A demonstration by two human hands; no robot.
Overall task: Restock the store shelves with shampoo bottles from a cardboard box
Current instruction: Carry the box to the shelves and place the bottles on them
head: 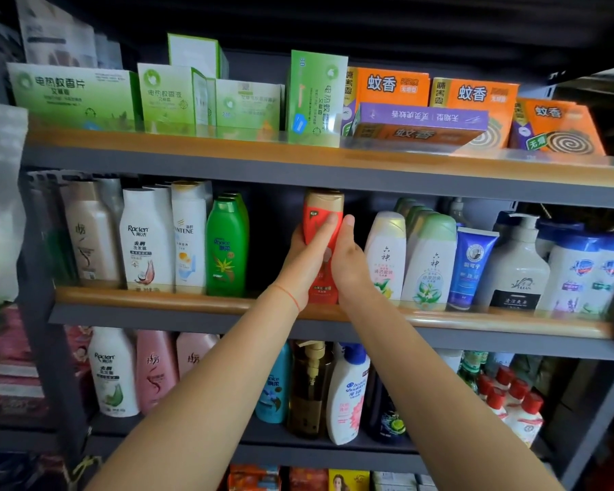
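i have both hands on the red shampoo bottle [322, 239], upright in the gap on the middle shelf [178, 299]: my left hand [303, 264] curls round its left side, my right hand [350, 264] presses the right side with fingers together. if i push unevenly, it could tip backward or knock the white bottle [386, 253] just beside it. the green bottle [226, 248] crowds the left, and the shelf's raised wooden lip blocks a low slide.
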